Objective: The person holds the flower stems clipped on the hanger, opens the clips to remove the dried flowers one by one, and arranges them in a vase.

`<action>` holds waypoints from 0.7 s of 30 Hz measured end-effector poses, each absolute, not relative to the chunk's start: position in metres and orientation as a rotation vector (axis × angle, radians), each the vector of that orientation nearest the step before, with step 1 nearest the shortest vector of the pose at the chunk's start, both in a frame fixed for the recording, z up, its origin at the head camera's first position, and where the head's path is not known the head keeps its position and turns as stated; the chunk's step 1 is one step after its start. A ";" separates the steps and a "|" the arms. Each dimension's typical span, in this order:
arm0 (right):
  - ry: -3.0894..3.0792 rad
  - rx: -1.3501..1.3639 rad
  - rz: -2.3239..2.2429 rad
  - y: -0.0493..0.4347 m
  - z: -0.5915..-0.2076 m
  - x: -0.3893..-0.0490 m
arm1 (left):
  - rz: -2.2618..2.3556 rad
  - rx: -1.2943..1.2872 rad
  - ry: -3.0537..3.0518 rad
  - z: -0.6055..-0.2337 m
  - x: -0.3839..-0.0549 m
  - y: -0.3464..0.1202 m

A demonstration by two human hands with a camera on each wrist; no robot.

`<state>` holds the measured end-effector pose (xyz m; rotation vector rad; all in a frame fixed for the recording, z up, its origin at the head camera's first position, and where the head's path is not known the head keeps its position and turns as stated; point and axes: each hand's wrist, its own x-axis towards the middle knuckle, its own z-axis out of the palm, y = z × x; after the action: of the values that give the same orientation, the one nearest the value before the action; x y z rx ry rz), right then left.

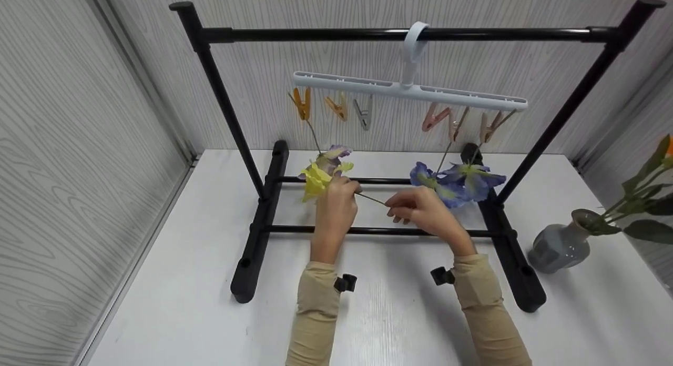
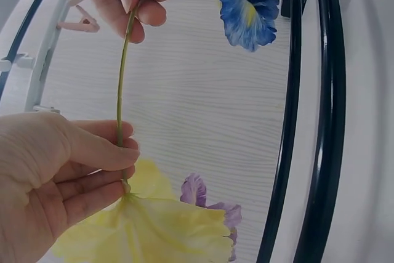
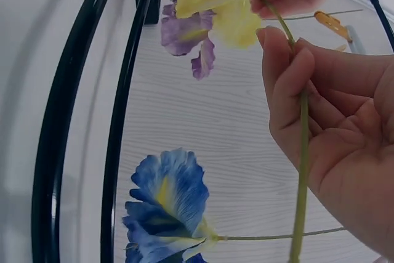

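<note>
Between both hands runs the thin green stem (image 2: 121,84) of a yellow artificial flower (image 2: 154,220). Just behind the bloom, my left hand (image 1: 337,203) pinches the stem between thumb and fingers. Farther along it, my right hand (image 1: 423,211) holds the stem with curled fingers. A purple flower (image 1: 336,153) hangs upside down from an orange clothespin (image 1: 302,104), right behind the yellow petals. Two blue flowers (image 1: 471,179) hang head down at the right, from pinkish clothespins (image 1: 456,129) on the white hanger (image 1: 363,85).
A black rack (image 1: 336,34) carries the hanger on its top bar, and its lower bars (image 1: 378,231) cross beneath my hands. A yellow clothespin (image 1: 337,107) and a grey clothespin (image 1: 363,113) hang at the hanger's middle. On the right stands a grey vase (image 1: 561,245) with leafy stems.
</note>
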<state>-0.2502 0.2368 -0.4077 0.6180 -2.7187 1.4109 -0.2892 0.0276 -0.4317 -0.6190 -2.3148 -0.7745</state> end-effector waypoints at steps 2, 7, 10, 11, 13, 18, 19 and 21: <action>-2.726 0.636 1.483 0.239 -0.411 -0.250 | -0.786 -0.628 -2.299 -0.433 -0.290 0.028; -2.741 0.681 1.648 0.241 -0.417 -0.248 | -0.825 -0.651 -2.275 -0.435 -0.291 0.027; -2.734 0.672 1.792 0.240 -0.421 -0.246 | -0.896 -0.659 -2.248 -0.436 -0.292 0.027; -2.720 0.657 1.855 0.240 -0.423 -0.246 | -0.929 -0.662 -2.235 -0.437 -0.293 0.028; -2.677 0.622 1.967 0.238 -0.425 -0.245 | -1.005 -0.666 -2.199 -0.437 -0.295 0.029; -2.536 0.526 2.165 0.235 -0.430 -0.244 | -1.206 -0.641 -2.082 -0.439 -0.298 0.033; -2.515 0.512 2.189 0.234 -0.430 -0.243 | -1.244 -0.622 -2.059 -0.439 -0.298 0.034; -2.474 0.489 2.237 0.232 -0.431 -0.244 | -1.337 -0.571 -2.017 -0.440 -0.299 0.036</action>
<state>-0.2436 0.2319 -0.4314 0.4886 -2.4743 2.2374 -0.2990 0.0357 -0.4403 -0.5714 -2.0168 -1.3371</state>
